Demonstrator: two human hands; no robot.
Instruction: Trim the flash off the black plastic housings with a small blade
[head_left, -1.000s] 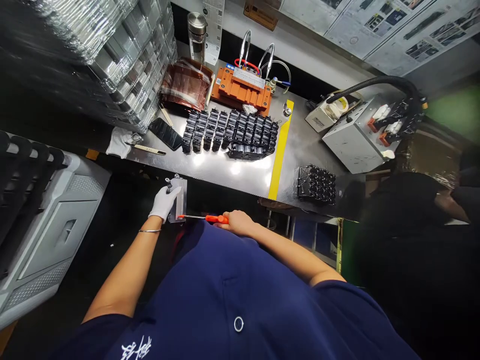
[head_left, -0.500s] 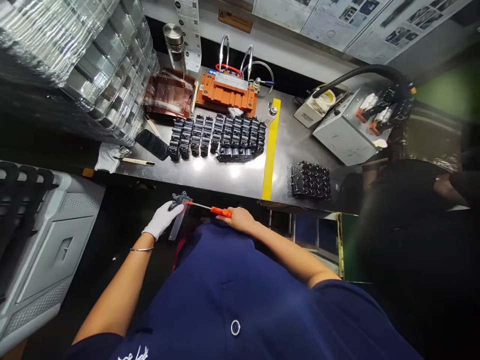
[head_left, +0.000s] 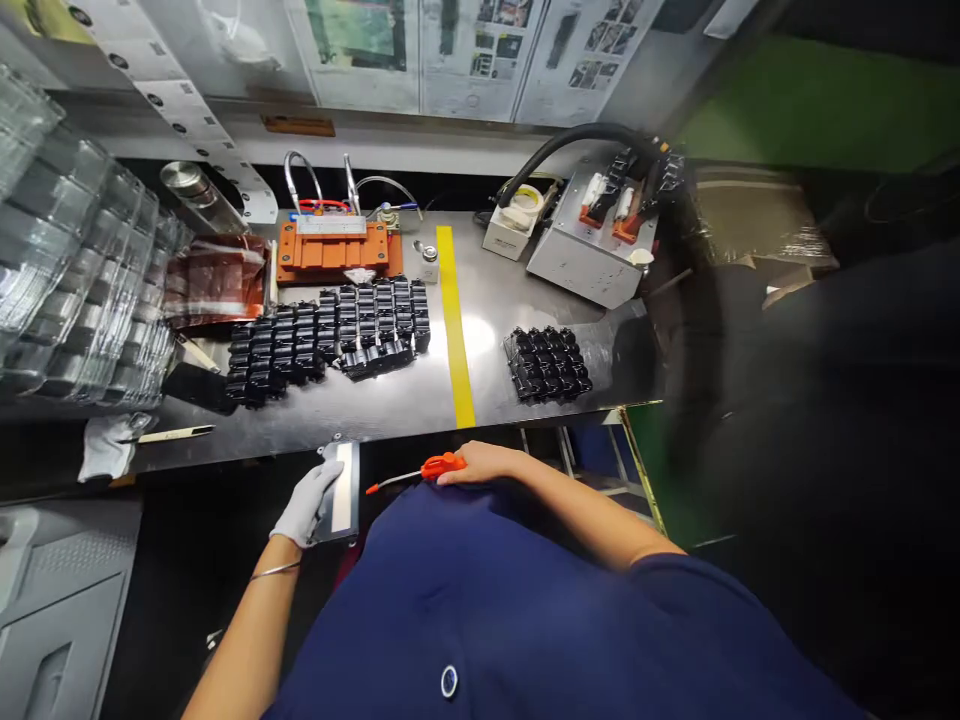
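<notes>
My left hand point(head_left: 306, 500), in a white glove, grips a flat dark part point(head_left: 328, 525) with a pale strip along its face, just off the table's front edge. Bare, my right hand point(head_left: 480, 463) is closed round an orange-handled tool point(head_left: 442, 466) with a thin metal tube. The tube's orange tip points left and lies a little to the right of the part, apart from it. Rows of black parts point(head_left: 277, 350) stand on the metal table point(head_left: 390, 405) beyond my hands.
An orange fixture point(head_left: 341, 255) sits behind the rows. Yellow tape point(head_left: 454, 330) crosses the table. To its right are a black block of parts point(head_left: 549, 363), a grey box point(head_left: 589, 250) and a white carton point(head_left: 512, 228). Wrapped trays point(head_left: 82, 260) are stacked at left.
The view has swung to the right. The held part has turned and shows its broad face with the pale strip. The orange tool's tip has come away from the part and points lower.
</notes>
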